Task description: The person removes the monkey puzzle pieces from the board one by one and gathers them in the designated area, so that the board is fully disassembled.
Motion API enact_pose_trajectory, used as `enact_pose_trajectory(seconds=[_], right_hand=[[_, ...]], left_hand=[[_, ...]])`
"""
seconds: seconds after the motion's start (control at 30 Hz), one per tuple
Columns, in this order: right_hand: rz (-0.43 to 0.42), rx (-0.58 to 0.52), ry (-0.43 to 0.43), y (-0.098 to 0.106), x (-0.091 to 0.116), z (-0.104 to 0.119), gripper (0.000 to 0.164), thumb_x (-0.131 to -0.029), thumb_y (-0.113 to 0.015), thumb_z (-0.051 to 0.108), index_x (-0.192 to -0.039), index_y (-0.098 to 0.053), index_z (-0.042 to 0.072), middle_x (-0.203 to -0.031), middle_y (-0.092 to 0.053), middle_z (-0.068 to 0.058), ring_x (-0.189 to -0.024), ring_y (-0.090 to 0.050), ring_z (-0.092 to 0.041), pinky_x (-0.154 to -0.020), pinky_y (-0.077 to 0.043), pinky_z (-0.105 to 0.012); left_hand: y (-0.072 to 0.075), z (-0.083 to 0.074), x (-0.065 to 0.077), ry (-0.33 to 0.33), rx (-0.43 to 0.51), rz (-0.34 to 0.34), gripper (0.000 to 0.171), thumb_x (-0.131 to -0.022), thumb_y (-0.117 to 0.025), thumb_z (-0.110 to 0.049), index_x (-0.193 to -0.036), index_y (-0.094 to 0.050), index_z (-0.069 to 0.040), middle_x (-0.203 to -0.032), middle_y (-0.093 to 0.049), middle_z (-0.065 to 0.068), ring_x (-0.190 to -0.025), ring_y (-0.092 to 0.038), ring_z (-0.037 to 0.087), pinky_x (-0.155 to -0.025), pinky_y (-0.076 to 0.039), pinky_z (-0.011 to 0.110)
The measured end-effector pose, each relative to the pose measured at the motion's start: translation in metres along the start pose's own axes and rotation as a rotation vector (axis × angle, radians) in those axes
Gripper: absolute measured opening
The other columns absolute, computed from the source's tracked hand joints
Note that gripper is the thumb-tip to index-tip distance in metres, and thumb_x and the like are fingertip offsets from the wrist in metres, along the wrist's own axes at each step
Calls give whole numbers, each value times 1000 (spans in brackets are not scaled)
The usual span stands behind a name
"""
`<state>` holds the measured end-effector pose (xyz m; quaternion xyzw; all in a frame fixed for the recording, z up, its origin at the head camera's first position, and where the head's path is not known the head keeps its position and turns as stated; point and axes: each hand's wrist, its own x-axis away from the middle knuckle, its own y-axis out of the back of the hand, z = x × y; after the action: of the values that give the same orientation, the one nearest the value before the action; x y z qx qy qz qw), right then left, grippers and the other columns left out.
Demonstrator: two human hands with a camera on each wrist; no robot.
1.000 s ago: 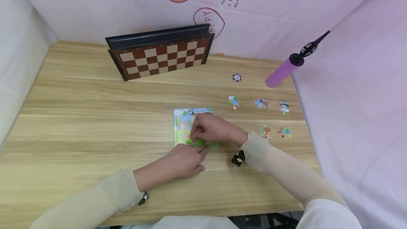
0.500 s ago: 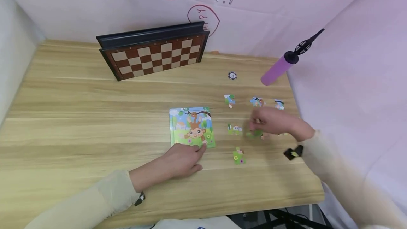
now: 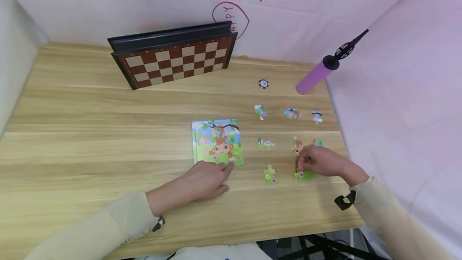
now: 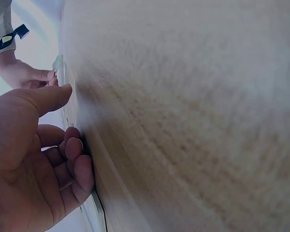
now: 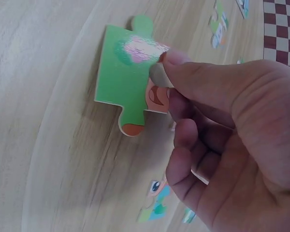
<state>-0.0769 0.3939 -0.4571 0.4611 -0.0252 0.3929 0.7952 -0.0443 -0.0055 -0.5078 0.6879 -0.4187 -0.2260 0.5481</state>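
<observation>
A square picture card [image 3: 221, 147] printed with a monkey hanging from a branch lies mid-table. My left hand [image 3: 202, 179] rests at its near edge, index finger stretched onto the lower right corner. Over on the right, my right hand [image 3: 321, 161] pinches a green jigsaw puzzle piece [image 5: 121, 72] between thumb and fingers, close over the wood. A pink flower and part of the monkey are printed on that piece. Beside it on the table lie a flower piece [image 3: 270, 175] and a house piece [image 3: 266, 145]; a monkey-face piece [image 3: 296, 143] sits just beyond the right hand.
Farther back are more puzzle pieces [image 3: 291, 113] in a row and a poker chip [image 3: 264, 84]. A folded chessboard [image 3: 177, 61] stands against the back cloth. At the back right, a purple hand pump [image 3: 314, 77] stands near the table edge.
My right hand has left the picture card and moved to the right side of the table, carrying the green puzzle piece. My left hand stays on the card.
</observation>
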Motion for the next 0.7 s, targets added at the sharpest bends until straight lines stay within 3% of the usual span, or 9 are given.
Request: enact_pose_trajectory(seconds=[0.37, 0.7], right_hand=[[-65, 5, -122, 3, -2, -9, 12, -93, -72, 3, -85, -73, 12, -94, -67, 2, -77, -61, -9, -66, -51, -28], [-125, 70, -98, 6, -6, 6, 11, -92, -75, 8, -84, -73, 15, -89, -65, 5, -78, -60, -10, -69, -52, -32]], left_hand=[[0, -2, 0, 19, 13, 11, 68, -100, -62, -46, -152, -46, -4, -124, -66, 7, -100, -67, 18, -68, -53, 35], [2, -2, -1, 24, 22, 15, 69, -100, -62, -47, -152, -46, -4, -125, -67, 8, -98, -67, 18, -65, -53, 33]])
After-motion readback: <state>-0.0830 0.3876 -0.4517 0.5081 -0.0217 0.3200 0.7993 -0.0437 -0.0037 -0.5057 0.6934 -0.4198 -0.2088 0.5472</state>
